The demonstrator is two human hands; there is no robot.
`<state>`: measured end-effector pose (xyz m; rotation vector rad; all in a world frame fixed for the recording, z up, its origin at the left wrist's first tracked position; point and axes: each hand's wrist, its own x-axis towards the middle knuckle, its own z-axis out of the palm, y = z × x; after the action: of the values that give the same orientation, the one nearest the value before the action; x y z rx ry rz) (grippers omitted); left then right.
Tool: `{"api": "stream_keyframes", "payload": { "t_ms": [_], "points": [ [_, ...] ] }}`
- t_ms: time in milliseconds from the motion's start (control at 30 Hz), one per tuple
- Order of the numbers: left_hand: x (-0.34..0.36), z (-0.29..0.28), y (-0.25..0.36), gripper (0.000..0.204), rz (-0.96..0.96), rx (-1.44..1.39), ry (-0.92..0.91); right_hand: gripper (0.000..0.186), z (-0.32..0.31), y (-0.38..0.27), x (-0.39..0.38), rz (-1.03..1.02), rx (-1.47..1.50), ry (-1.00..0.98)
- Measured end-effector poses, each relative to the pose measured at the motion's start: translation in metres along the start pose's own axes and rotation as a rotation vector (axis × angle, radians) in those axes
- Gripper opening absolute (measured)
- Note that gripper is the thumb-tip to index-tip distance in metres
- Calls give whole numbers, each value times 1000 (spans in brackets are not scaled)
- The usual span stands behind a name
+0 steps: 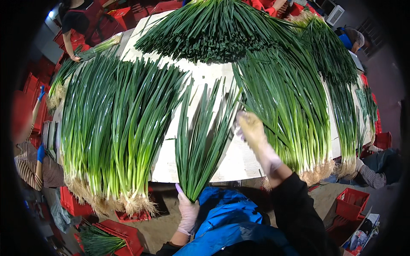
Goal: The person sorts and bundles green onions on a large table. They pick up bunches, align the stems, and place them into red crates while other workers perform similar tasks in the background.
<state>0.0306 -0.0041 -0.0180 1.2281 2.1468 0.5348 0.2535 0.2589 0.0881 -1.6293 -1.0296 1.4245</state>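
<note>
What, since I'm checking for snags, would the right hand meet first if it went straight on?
Probably the right-side leaf tips of the green bunch in the left hand, though depth is unclear.

Light: strong on my white tabletop (164, 164), dimmer toward the surrounding floor (316, 202). One lamp (51, 14), upper left, glaring. Glints: on green onions (136, 102) and my blue apron (226, 213). Shadows: dark, beneath the bunch (198, 155) in my left hand (188, 211). Blur: my right hand (252, 130), smeared at the fingertips; a red shape (20, 113), far left, indistinct. Distortion: fisheye, table edges bowed, black rim.
</note>
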Motion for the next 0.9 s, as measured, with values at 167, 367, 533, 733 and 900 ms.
{"api": "stream_keyframes", "payload": {
  "t_ms": [167, 367, 533, 733, 900],
  "points": [
    [1, -1, 5, 110, 24, -21, -8, 40, -11, -22, 66, 72, 64, 55],
    [0, 3, 0, 107, 65, 27, 52, 19, -3, -4, 111, 122, 237, -47],
    [-2, -1, -12, 100, 89, 70, 9, 23, -8, -35, 100, -100, -491, -156],
    [1, -13, -14, 101, 129, 58, -103, 13, -46, -61, 136, -891, -1305, 116],
    [0, -27, -17, 88, 235, -358, -196, 23, -53, -113, 108, -473, -1212, -26]
  ]
}}
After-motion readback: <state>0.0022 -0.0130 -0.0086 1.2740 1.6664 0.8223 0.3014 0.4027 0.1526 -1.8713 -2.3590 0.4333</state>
